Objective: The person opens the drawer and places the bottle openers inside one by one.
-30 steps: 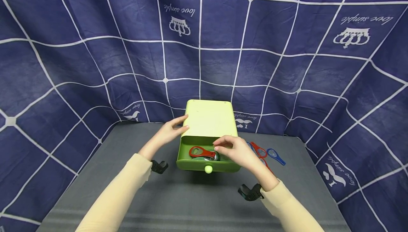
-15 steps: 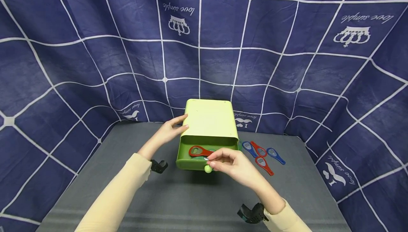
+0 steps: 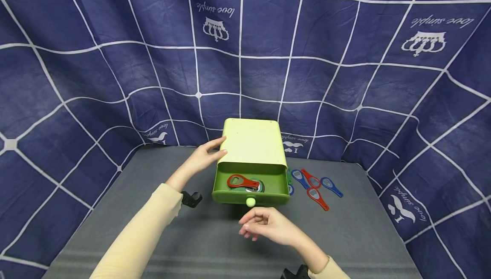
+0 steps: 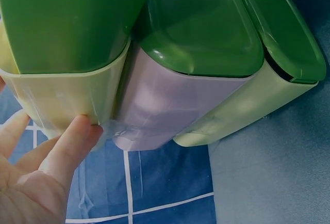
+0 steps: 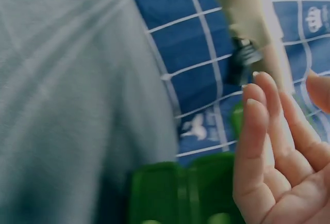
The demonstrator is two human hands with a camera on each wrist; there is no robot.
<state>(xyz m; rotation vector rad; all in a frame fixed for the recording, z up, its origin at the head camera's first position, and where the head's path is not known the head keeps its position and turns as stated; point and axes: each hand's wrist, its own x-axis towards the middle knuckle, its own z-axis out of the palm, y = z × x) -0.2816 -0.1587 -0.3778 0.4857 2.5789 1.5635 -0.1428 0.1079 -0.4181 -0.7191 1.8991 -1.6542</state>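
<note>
A light yellow-green drawer cabinet (image 3: 251, 142) stands at the back of the table, its top green drawer (image 3: 226, 197) pulled out. Inside the drawer lies a red bottle opener (image 3: 247, 183) over some round green and white pieces. My left hand (image 3: 203, 159) rests with extended fingers against the cabinet's left side; the left wrist view shows its fingertips (image 4: 80, 126) on the upper tier's wall. In front of the drawer's round knob (image 3: 250, 202), my right hand (image 3: 270, 227) hovers over the table, fingers loosely bent with nothing between them.
Right of the cabinet lie several flat blue and red openers, among them a blue opener (image 3: 332, 187) and a red opener (image 3: 317, 198). Beneath the top drawer, the left wrist view shows a lilac tier (image 4: 160, 100) and another pale green tier (image 4: 242, 102). A checked blue curtain (image 3: 264, 79) hangs behind.
My right hand has moved from above the drawer, past its knob, back toward the near side of the table. The left hand and the drawer have stayed put.
</note>
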